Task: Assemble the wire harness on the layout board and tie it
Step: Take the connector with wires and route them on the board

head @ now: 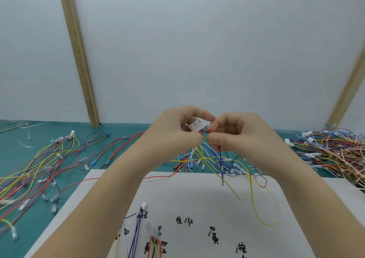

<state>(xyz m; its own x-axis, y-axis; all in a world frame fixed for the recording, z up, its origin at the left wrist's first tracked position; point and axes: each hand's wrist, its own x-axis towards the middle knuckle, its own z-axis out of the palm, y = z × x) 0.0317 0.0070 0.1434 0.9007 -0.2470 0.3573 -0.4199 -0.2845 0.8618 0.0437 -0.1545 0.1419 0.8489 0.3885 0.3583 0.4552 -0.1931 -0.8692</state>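
Raised above the table, my left hand (173, 128) grips a small white multi-pin connector (197, 125) between thumb and fingers. My right hand (235, 131) pinches the coloured wires (207, 132) right at the connector's lower side: red, blue and yellow strands show there. From the right hand these wires hang down, blue (222, 171) and yellow (254, 204), over the white layout board (197, 196). The board carries handwritten black labels (184, 220) and a laid bundle with a white plug (143, 205) at its lower left.
Loose wires with terminals (39, 165) spread over the green mat at the left. A dense heap of finished harnesses (331, 151) lies at the right. More terminal wires (199, 159) lie just beyond the board. White wall panels with wooden battens (79, 60) stand behind.
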